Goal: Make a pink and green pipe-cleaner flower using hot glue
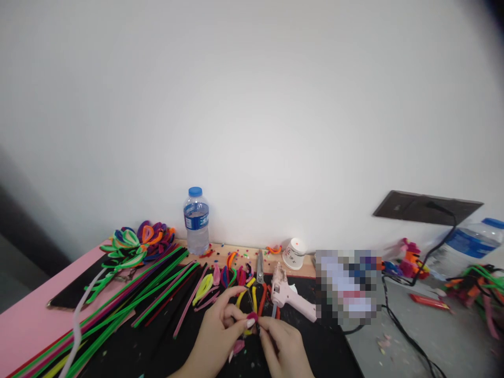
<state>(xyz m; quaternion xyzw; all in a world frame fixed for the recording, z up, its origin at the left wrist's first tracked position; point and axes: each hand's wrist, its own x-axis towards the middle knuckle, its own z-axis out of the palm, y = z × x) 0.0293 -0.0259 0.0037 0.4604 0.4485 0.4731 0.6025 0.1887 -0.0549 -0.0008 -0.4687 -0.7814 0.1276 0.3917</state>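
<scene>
As both hands meet over the black mat [315,349], we see the small magenta fuzzy piece [253,316] pinched by the fingers of the left hand [222,325] and right hand [282,340]. We judge that a loosened pinch could drop it, and that a careless forward reach could jostle the glue gun [280,289] just beyond.

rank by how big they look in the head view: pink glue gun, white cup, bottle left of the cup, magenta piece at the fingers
Largest to smallest:
1. Bottle
2. Glue gun
3. Cup
4. Magenta piece, partly hidden, so its full size is unsure
</scene>
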